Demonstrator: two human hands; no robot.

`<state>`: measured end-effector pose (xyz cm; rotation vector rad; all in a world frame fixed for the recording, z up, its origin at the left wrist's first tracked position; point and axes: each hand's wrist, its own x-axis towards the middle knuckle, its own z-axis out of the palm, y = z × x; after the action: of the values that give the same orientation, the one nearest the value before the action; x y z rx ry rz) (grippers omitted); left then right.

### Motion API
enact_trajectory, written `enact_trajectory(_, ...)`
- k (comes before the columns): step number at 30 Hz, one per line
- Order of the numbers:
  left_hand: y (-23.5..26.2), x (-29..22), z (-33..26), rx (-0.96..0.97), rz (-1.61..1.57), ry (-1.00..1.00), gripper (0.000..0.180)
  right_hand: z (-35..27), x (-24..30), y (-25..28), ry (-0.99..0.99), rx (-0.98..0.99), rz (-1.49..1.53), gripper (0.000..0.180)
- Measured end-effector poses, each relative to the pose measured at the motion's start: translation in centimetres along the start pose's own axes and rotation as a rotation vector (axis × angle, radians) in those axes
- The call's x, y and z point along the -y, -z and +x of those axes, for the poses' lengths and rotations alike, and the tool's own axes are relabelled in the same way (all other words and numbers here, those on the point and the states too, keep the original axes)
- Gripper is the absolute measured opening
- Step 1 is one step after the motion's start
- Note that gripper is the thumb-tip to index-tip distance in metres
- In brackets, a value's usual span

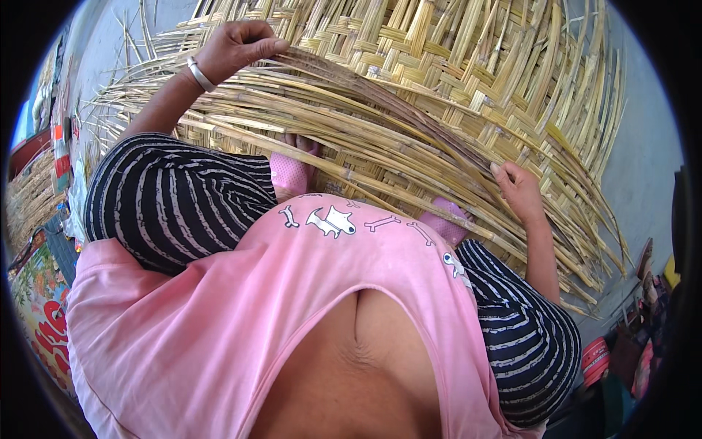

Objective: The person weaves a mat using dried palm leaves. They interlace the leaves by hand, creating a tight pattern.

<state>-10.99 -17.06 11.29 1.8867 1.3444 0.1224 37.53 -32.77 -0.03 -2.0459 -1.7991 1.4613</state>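
Observation:
Across the upper middle stretches a thin bundle of brownish flattened reed strips point(398, 102), held taut between my hands. My left hand point(238, 50), with a silver bangle at the wrist, pinches its far left end. Farther right and nearer to me, my right hand point(518, 192) is closed round the other end. Beneath lies a large woven reed mat point(475, 77) in a yellowish herringbone weave, its strip ends fanning out at the edges. Many loose split reeds point(329, 135) run across its near side, below the bundle.
My feet, in pink perforated slippers point(289, 173), rest on the mat among the reeds. Grey floor point(647, 117) borders it at the right. A printed bag point(44, 293) and other clutter stand at the left; a red round item point(596, 362) and dark cloth lie at the lower right.

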Motion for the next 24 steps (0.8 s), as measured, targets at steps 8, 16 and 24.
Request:
enact_trajectory(8,0.4,-1.9,2.7,0.037,0.851,-0.479,0.036,0.3,3.5,3.1,-0.059,0.168,0.314,0.034)
enact_trajectory(16,-2.6,-7.3,8.8,0.129,0.64,-0.292,0.031,-0.8,5.8,7.5,0.289,-0.486,-0.172,0.037)
enact_trajectory(24,-8.0,-9.9,16.7,-0.092,-0.051,0.133,0.028,-0.3,4.4,8.7,0.434,-1.18,-0.583,0.036)
